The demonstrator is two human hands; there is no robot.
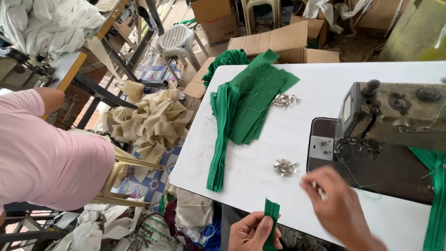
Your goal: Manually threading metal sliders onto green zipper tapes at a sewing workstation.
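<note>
Pinching a short green zipper strip (272,218) upright at the bottom centre of the frame, the left hand (253,232) is presenting its top end to the blurred right hand (337,207), whose fingers are nipping something small, near the metal sliders (285,167) on the white bench (260,181).

Sewing surface, seen from its near edge
On the surface (260,153), fabric strips (246,104) lie left, the sewing machine (395,116) right, metal sliders (285,167) between them.

Bare table (260,186) between zipper stack (241,107) and sewing machine (395,116).
</note>
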